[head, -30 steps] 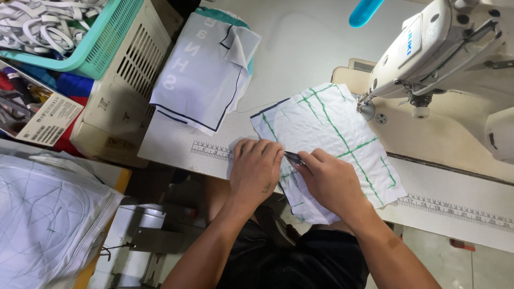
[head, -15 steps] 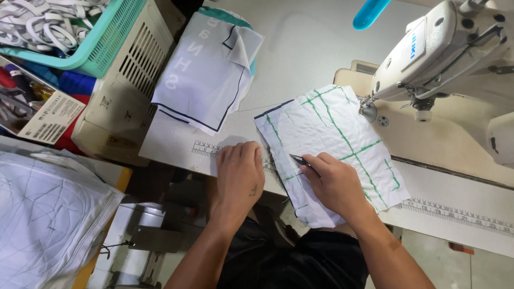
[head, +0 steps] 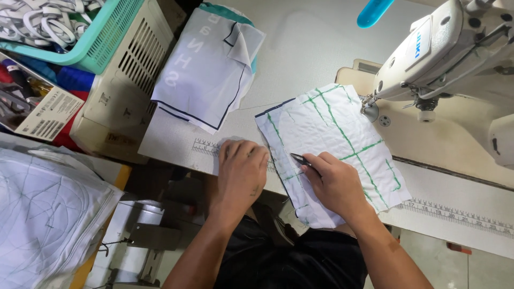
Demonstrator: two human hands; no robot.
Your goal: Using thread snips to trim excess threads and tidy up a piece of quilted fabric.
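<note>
cloth: white fabric piece with green lines (head: pixel 332 139), flat on worktop (head: pixel 300 48), under right hand (head: pixel 334 184)
right fingers: pinched on small dark snips (head: pixel 301 160)
left hand (head: pixel 241 168): flat, fingers together, beside cloth edge

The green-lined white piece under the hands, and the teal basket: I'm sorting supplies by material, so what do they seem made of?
The white piece looks like thin woven cloth, matte: it lies limp and wrinkled, and its green lines look stitched or drawn. The teal basket looks like moulded plastic, slightly glossy, with a stiff, regular grid wall.

White cloth (head: pixel 332 139) w/ green lines lies flat at table edge (dark snips (head: pixel 301 159) on it).
</note>
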